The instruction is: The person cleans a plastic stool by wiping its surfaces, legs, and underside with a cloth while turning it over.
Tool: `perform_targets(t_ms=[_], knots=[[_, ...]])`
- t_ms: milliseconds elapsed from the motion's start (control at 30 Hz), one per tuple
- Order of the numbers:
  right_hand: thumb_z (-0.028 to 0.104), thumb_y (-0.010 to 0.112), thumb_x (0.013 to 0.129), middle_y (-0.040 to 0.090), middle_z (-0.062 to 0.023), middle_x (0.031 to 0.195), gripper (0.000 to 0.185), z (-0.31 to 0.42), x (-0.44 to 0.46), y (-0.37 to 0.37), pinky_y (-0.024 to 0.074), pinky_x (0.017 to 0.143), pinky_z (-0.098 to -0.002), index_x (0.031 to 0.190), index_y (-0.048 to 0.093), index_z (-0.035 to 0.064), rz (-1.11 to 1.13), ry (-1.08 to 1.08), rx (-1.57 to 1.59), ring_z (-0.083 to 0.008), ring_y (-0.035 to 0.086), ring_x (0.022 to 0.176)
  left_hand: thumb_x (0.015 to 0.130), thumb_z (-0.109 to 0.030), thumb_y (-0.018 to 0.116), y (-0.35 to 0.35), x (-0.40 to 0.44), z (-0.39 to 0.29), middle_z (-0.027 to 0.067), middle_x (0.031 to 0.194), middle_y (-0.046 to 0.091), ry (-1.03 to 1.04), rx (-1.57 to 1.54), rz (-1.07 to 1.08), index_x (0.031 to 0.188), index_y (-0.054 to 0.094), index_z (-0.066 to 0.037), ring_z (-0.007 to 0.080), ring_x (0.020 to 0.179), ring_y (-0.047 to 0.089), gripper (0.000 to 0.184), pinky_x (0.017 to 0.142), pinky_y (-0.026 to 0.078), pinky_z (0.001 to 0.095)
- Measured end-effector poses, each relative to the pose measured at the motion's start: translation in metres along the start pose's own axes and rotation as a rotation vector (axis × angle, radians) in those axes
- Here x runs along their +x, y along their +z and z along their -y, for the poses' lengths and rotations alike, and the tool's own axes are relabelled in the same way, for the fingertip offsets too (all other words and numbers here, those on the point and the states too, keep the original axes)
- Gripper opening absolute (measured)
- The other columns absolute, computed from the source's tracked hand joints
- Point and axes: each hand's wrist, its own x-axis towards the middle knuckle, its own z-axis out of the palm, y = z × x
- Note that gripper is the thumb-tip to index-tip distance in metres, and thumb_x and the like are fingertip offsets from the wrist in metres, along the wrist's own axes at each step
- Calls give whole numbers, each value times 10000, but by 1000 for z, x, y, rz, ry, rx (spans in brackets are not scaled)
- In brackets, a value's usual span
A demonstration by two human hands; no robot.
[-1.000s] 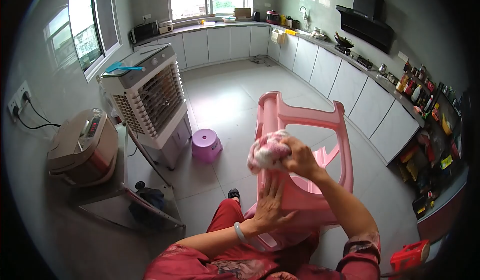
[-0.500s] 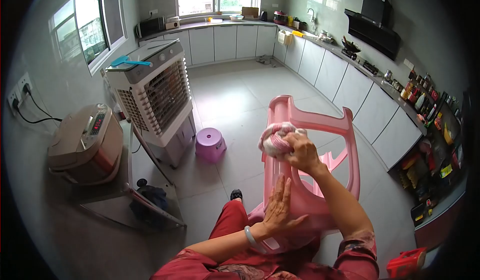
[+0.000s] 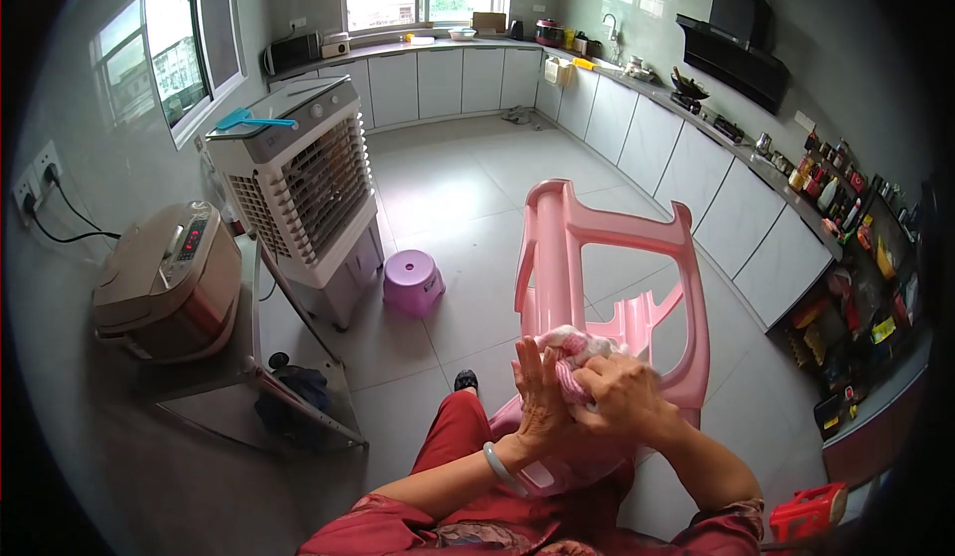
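Note:
A pink plastic chair (image 3: 553, 258) lies tipped across my lap, its frame pointing away from me. My right hand (image 3: 625, 397) is closed on a bunched pink-and-white striped cloth (image 3: 575, 357), which presses on the chair. Right beside the cloth, my left hand (image 3: 542, 402) rests with its fingers stretched out along the chair's side. A grey bangle circles the left wrist. Part of the cloth is hidden under the right hand's fingers.
A purple stool (image 3: 413, 282) stands on the floor ahead. To the left are an air cooler (image 3: 308, 188) with a blue scoop-like tool (image 3: 254, 119) on top, and a rice cooker (image 3: 169, 282) on a stand. Cabinets (image 3: 686, 168) line the right; a red plastic object (image 3: 806, 512) sits at lower right.
My right hand has drawn the cloth down the chair, toward me and next to my left hand. The left hand stays in nearly the same place, turned slightly more upright.

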Motion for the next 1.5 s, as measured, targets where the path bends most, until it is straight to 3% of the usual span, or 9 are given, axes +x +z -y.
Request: perform_targets(t_ms=[533, 633, 767, 800, 967, 1067, 1333, 1367, 1500], knots=[[222, 713, 648, 671, -120, 886, 361, -2, -63, -35, 543, 748, -434, 981, 705, 82, -68, 344, 128, -333, 668, 827, 616, -609, 837, -7, 4, -9, 331, 1580, -52, 7, -119, 107, 1548, 2, -32, 495, 1475, -34, 1378, 1118, 65, 677], [200, 701, 636, 665, -129, 881, 361, -21, -97, -40, 532, 750, -449, 978, 701, 86, -87, 426, 46, -349, 655, 825, 642, -587, 832, -6, 6, -2, 292, 1599, 4, -61, -111, 185, 1564, 103, -81, 491, 1477, -9, 1280, 1109, 81, 691], [129, 661, 662, 631, -144, 1035, 348, -44, -137, -38, 503, 823, -459, 999, 671, 42, -144, 612, -131, -361, 598, 938, 691, -555, 802, -8, 13, -4, 225, 1605, 161, 9, -19, 348, 1483, 424, -163, 467, 1486, 29, 961, 1077, 168, 716], [119, 657, 667, 622, -148, 1080, 368, -51, -146, -33, 496, 854, -459, 1024, 662, 31, -209, 621, -184, -364, 588, 984, 684, -524, 820, -7, 15, -6, 247, 1591, 189, 13, -30, 352, 1454, 473, -161, 493, 1475, 47, 919, 1098, 119, 706], [91, 683, 658, 596, -173, 1171, 432, -38, -157, -20, 476, 946, -479, 1085, 649, 35, -284, 547, -29, -404, 565, 1072, 808, -408, 727, -17, 26, -37, 178, 1592, 246, 62, 305, 565, 1432, 472, -91, 466, 1479, 102, 745, 1145, 81, 641], [113, 744, 657, 598, -151, 1161, 440, -23, -153, -21, 483, 923, -480, 1085, 656, 56, -287, 527, -23, -386, 571, 1058, 864, -392, 663, 1, 26, -59, 197, 1557, 302, 159, 153, 606, 1444, 411, -26, 422, 1477, 168, 729, 1160, 89, 610], [74, 727, 660, 599, -112, 1123, 429, -42, -164, -9, 513, 868, -443, 1082, 648, 55, -402, 643, -90, -342, 595, 998, 922, -553, 524, 42, 52, -62, 246, 1371, 500, 175, 104, 599, 1396, 395, 85, 367, 1250, 485, 805, 1133, 211, 537], [74, 729, 661, 599, -113, 1123, 433, -51, -165, -6, 511, 873, -442, 1085, 648, 52, -431, 659, -88, -343, 595, 1003, 918, -574, 519, 48, 53, -57, 224, 1233, 584, 245, 140, 519, 1384, 412, 94, 326, 1116, 542, 821, 1075, 284, 479], [56, 736, 706, 611, -129, 1114, 375, -54, -159, -3, 502, 896, -426, 1071, 654, 37, -522, 711, -21, -350, 612, 1024, 905, -586, 527, 59, 64, -44, 176, 1003, 651, 159, 157, 489, 1324, 485, 104, 282, 964, 560, 809, 939, 346, 415]])
